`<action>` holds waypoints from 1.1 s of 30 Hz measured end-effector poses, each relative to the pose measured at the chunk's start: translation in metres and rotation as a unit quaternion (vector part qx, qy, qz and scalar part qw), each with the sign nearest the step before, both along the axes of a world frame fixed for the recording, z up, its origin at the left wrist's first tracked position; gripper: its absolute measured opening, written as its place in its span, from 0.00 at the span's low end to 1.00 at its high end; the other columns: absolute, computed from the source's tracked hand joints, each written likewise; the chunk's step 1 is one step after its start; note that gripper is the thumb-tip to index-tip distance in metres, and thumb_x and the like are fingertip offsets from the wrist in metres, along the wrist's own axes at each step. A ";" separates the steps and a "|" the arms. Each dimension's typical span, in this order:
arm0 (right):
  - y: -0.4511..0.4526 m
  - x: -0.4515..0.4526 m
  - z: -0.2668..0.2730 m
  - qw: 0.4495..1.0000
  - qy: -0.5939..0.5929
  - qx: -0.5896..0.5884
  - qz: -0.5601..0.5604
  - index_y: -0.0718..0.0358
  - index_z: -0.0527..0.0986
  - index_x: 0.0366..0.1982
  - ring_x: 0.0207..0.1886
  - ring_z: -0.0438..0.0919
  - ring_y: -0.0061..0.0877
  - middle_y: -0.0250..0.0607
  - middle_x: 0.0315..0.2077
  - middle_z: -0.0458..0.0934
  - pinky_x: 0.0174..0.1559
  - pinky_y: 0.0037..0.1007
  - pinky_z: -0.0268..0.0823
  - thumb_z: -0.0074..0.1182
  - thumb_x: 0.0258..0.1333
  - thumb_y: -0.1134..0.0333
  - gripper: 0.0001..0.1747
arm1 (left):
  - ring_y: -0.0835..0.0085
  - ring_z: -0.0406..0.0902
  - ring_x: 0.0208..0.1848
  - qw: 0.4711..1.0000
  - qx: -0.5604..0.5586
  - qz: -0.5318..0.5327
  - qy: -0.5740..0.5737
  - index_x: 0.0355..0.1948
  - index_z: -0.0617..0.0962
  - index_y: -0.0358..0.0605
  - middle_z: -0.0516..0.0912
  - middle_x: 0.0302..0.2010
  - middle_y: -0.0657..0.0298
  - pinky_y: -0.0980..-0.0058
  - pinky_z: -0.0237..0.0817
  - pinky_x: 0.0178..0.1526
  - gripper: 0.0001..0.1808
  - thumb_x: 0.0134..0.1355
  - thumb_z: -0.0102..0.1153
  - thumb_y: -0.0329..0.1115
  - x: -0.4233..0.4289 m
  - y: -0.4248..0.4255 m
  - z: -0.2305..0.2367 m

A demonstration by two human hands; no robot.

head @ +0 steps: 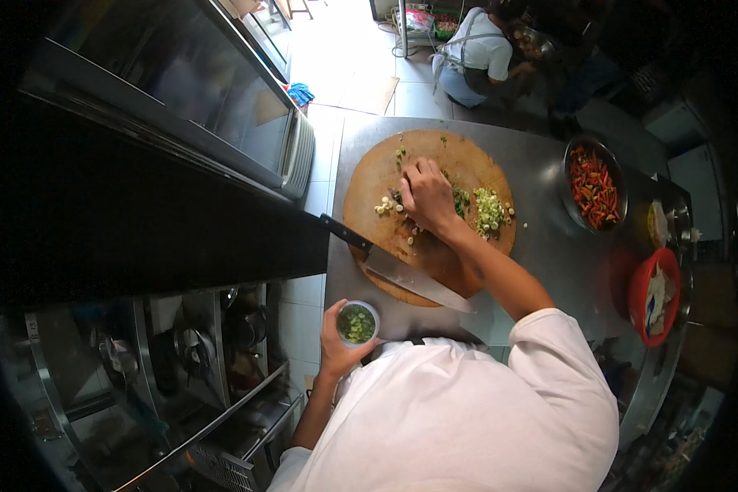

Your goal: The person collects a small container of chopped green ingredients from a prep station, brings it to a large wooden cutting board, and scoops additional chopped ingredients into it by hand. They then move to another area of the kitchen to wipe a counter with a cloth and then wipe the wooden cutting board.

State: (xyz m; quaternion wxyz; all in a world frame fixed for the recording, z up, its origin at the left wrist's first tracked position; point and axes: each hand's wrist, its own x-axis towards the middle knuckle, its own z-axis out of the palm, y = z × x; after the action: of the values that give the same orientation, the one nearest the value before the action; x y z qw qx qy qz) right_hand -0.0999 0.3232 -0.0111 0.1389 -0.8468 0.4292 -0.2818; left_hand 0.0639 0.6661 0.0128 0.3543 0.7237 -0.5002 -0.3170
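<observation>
My left hand [338,341] is wrapped around a small round cup [376,335] just off the table's near edge. Chopped green herbs or scallions [357,323] fill the cup. Over the middle of a round wooden chopping board [369,178], my right hand [429,194] has curled fingers at the board surface; whether anything is pinched under them is hidden. Dark green chopped leaves [461,202] lie beside that hand, with a pile of pale green scallion slices [489,208] to their right. White slices [383,205] are scattered to the left. A black-handled kitchen knife [406,273] rests across the board's near edge.
The board stands on a stainless steel table [541,264]. A metal bowl of red chillies [595,187] and a red plastic bowl [669,277] with white contents are on the right. A glass-fronted cabinet [221,98] rises at left. Another person [483,49] crouches beyond the table.
</observation>
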 end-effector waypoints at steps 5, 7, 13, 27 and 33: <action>-0.058 -0.026 -0.005 0.993 0.015 -0.052 -0.103 0.71 0.79 0.47 0.53 0.78 0.49 0.57 0.46 0.79 0.56 0.49 0.75 0.56 0.65 0.70 0.13 | 0.52 0.78 0.68 0.997 -0.062 -0.015 -0.050 0.73 0.70 0.42 0.77 0.67 0.50 0.58 0.70 0.71 0.57 0.42 0.90 0.37 -0.006 -0.012 -0.023; -0.077 -0.027 -0.002 0.983 0.071 -0.110 -0.129 0.71 0.78 0.45 0.52 0.78 0.50 0.58 0.46 0.79 0.55 0.50 0.75 0.56 0.66 0.71 0.12 | 0.47 0.77 0.68 0.995 -0.075 -0.010 -0.059 0.74 0.70 0.43 0.76 0.67 0.48 0.55 0.70 0.71 0.57 0.43 0.89 0.36 -0.006 -0.018 -0.029; -0.055 -0.003 0.001 0.998 -0.035 0.036 -0.026 0.72 0.79 0.47 0.56 0.77 0.50 0.55 0.48 0.80 0.63 0.48 0.73 0.58 0.66 0.68 0.14 | 0.42 0.71 0.73 0.994 -0.076 -0.030 -0.066 0.75 0.68 0.38 0.72 0.71 0.43 0.49 0.64 0.75 0.57 0.50 0.87 0.49 -0.002 -0.019 -0.022; 0.031 -0.052 0.029 0.990 0.015 0.104 0.091 0.74 0.76 0.62 0.66 0.76 0.50 0.60 0.61 0.77 0.72 0.47 0.66 0.56 0.70 0.68 0.24 | 0.44 0.72 0.73 0.960 -0.158 0.008 -0.230 0.69 0.75 0.33 0.76 0.69 0.42 0.52 0.60 0.76 0.26 0.70 0.58 0.21 0.007 -0.085 0.029; 0.045 -0.077 0.004 0.993 0.028 0.071 -0.090 0.76 0.51 0.80 0.85 0.49 0.58 0.68 0.80 0.52 0.84 0.51 0.43 0.57 0.75 0.48 0.51 | 0.40 0.73 0.68 0.968 -0.121 -0.084 -0.204 0.68 0.75 0.29 0.78 0.63 0.41 0.53 0.66 0.71 0.32 0.60 0.60 0.15 -0.011 -0.207 0.026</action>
State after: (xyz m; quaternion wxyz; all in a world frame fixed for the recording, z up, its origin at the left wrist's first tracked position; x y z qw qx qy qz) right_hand -0.1767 0.3678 -0.0070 0.1608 -0.8002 0.5263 -0.2384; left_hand 0.0533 0.4587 0.0388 0.3013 0.6804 -0.6556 -0.1286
